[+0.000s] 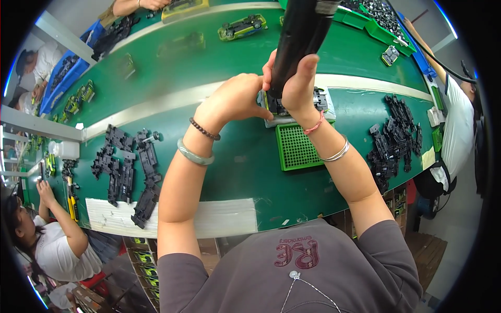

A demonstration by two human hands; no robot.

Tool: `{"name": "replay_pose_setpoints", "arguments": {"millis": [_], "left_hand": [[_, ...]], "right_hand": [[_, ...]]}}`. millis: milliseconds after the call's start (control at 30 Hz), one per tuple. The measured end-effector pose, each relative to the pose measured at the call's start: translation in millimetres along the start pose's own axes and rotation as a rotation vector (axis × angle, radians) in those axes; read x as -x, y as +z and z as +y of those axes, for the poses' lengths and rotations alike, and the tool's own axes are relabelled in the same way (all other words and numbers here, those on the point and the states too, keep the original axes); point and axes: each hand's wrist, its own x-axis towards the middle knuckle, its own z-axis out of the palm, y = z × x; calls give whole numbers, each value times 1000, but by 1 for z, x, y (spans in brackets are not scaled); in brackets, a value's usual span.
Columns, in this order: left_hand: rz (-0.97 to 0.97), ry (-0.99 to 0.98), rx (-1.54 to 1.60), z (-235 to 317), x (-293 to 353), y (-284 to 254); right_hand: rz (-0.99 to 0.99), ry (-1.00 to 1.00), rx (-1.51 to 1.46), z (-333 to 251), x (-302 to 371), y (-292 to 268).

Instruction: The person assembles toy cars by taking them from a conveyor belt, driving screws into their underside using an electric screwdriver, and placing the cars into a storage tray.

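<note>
My right hand [299,86] is wrapped round a thick black electric screwdriver [302,44], which stands nearly upright. Beneath its lower end lies a partly assembled toy car [275,105] with green edges and black parts, set in a pale fixture [327,104]. With fingers and thumb, my left hand [234,100] grips the near left side of the car. The screwdriver and my right hand hide much of the car, and the tool's tip is out of sight. Just nearer to me is a green gridded tray [302,167] full of small holes.
Black plastic car parts [122,164] lie heaped at left, with another heap [391,135] at right. Beyond a pale rail, a green belt [156,88] carries car bodies [242,27]. Green bins [355,18] hold small parts at back right. Other people work on several sides.
</note>
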Motion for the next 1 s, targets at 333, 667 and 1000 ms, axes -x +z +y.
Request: {"name": "replay_pose_setpoints", "arguments": {"millis": [333, 667, 1000], "left_hand": [[-25, -29, 25, 10, -1, 8], [456, -79, 756, -16, 27, -79], [-3, -368, -603, -101, 15, -72]], "right_hand": [[-20, -25, -134, -51, 1, -40], [210, -10, 146, -52, 90, -163], [187, -8, 165, -56, 89, -156]]}}
